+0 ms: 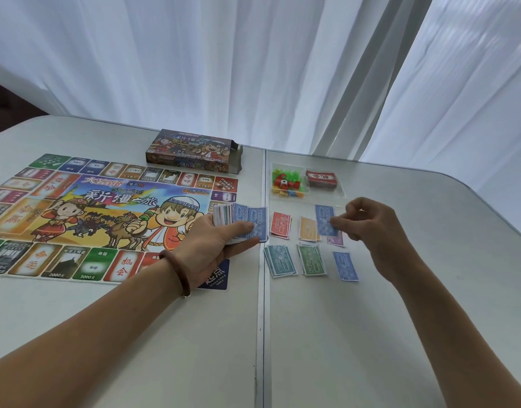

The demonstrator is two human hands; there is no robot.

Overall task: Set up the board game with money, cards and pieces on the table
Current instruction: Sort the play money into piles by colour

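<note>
My left hand (212,240) grips a fanned stack of play money (244,220), a blue 2000 note on top, over the right edge of the colourful game board (85,213). My right hand (368,223) pinches a single blue note (324,219) above the sorted piles. On the table lie a red pile (280,225), an orange pile (307,229), a purple pile (335,240), a teal pile (279,260), a green pile (311,260) and a blue pile (345,265). A clear bag holds plastic pieces (285,184) and a red card deck (321,179).
The open game box (194,150) lies behind the board. A seam (263,319) splits the white table down the middle. White curtains hang behind; the table's far right corner is rounded.
</note>
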